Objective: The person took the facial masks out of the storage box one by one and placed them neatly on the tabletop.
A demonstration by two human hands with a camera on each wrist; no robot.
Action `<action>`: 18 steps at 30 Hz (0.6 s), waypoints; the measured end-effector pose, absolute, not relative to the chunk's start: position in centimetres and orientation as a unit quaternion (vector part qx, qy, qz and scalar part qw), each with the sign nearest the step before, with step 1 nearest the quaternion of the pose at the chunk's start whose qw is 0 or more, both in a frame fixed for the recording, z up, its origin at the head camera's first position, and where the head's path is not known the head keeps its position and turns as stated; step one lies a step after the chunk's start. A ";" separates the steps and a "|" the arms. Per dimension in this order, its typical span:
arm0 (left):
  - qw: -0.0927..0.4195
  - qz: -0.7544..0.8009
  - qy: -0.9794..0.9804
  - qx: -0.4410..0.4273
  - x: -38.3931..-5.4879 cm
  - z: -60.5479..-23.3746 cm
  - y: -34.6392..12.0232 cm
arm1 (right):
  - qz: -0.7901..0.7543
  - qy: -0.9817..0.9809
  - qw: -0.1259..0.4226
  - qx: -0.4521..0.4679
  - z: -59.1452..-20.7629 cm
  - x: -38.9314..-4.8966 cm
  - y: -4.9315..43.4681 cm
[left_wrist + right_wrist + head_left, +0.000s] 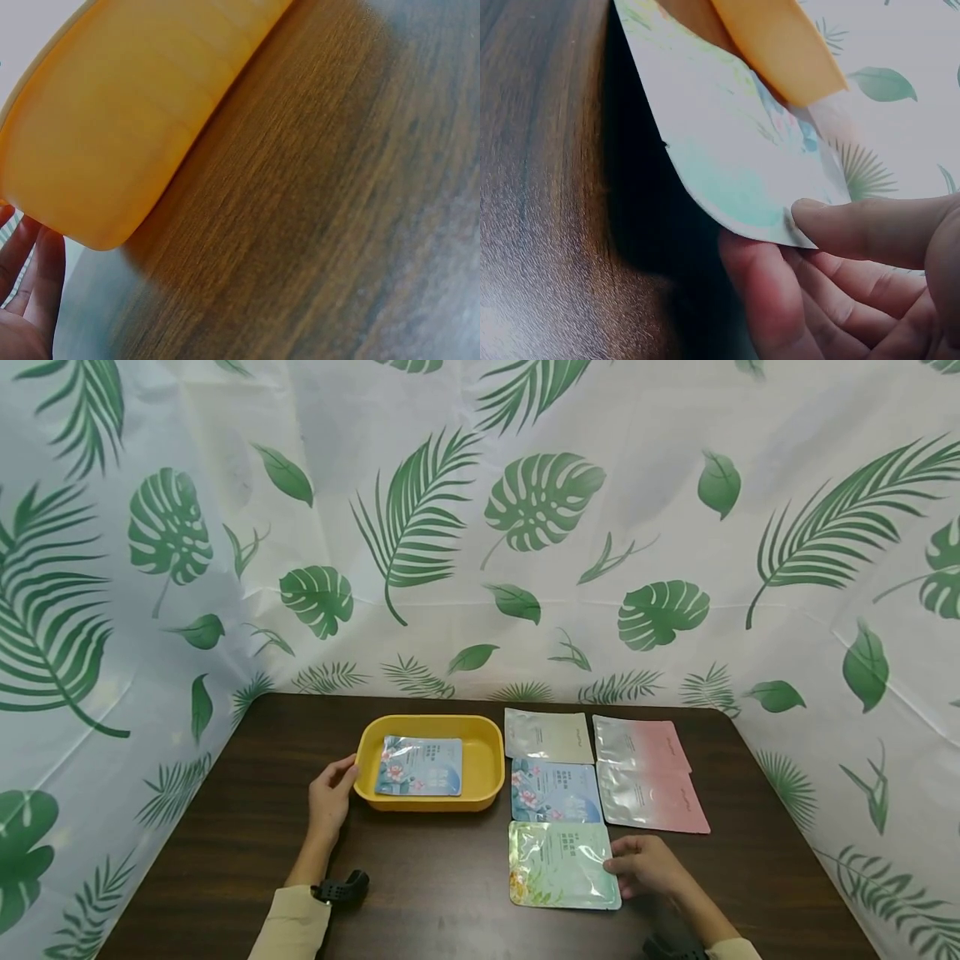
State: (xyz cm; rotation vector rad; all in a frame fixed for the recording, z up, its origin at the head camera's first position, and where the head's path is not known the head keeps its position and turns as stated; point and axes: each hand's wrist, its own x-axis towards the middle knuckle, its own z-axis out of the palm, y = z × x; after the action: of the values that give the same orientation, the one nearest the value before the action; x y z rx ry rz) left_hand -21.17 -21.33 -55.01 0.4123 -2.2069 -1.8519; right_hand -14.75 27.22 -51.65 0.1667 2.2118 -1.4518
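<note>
My right hand (647, 865) pinches the right edge of a green sheet mask packet (564, 865). The right wrist view shows the thumb on top of the packet (727, 165) and fingers beneath, its held edge raised off the table. My left hand (330, 797) touches the left end of a yellow plastic tray (429, 804), its fingertips against the outside in the left wrist view. Inside the tray lies a blue floral packet (420, 766). Another blue packet (557, 792) is just beyond the green one, with a pale cream packet (549, 735) behind it.
Two pink-and-silver packets (651, 797) overlap at the right of the column. The dark wooden table (420, 877) meets a leaf-patterned cloth (450, 635) at its back edge. A black wrist strap (341, 887) is on the left arm.
</note>
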 end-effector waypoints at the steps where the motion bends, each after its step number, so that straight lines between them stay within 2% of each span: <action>1: 0.115 -0.633 -0.753 0.140 -21.2 -55.0 -21.3 | -0.524 0.815 0.241 0.064 -51.6 -14.7 27.2; 18: 0.119 -0.638 -0.748 0.137 -21.0 -54.9 -21.3 | -0.479 0.851 0.209 0.041 -51.7 -15.0 28.2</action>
State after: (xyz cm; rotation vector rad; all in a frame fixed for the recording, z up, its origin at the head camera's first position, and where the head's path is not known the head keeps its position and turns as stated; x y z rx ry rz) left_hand -21.02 -21.28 -54.86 0.4009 -2.1872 -1.8660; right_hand -15.01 28.16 -51.73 0.1150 2.3680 -1.3322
